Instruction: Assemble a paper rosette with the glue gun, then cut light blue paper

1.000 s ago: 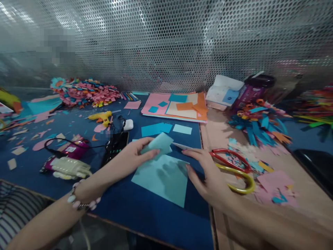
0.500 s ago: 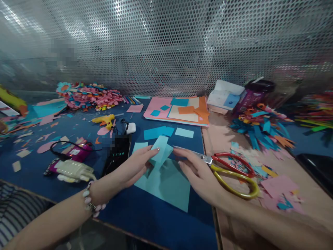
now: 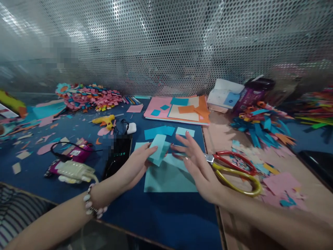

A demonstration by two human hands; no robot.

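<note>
Between the thumb and fingers of my left hand (image 3: 139,161) is a folded piece of light blue paper (image 3: 158,146), held above the table. My right hand (image 3: 196,165) is just to its right, fingers spread, holding nothing. Beneath both hands a larger light blue paper sheet (image 3: 169,180) lies flat on the dark blue table; my right fingers hide part of its right side. Scissors (image 3: 234,170) with one red and one yellow handle lie right of my right hand, their blades mostly hidden behind it.
Stacked coloured paper (image 3: 177,119) lies at the back, with blue strips (image 3: 158,132) before it. A yellow glue gun (image 3: 105,121), a black phone (image 3: 118,156) and a purple device (image 3: 78,152) are on the left. Paper scraps (image 3: 282,184) and fringed paper (image 3: 262,128) lie right.
My right hand has lifted slightly and its fingers have spread. The larger light blue sheet has turned, its front edge now level. My left hand still holds the folded paper.
</note>
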